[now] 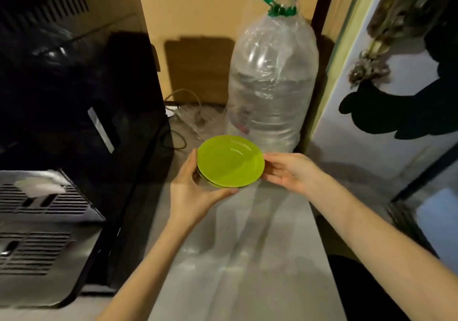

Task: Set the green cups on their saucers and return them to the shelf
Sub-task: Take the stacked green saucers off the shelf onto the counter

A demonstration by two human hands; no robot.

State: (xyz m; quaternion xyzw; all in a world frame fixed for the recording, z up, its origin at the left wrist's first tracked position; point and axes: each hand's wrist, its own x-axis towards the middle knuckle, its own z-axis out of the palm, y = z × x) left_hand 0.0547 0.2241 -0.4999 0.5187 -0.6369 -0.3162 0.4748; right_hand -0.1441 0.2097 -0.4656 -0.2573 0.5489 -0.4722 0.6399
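Two bare arms reach forward from the bottom of the view, and they come closer together at the hands. The left hand (192, 191) sits a bit lower. Its palm faces up and to the right, its thumb points up along the left edge of the saucers (230, 161), and its fingers curl under them. The right hand (288, 172) is turned with its palm to the left. Its fingers are stretched out and the tips touch the right edge of the saucers. Both wrists are straight.
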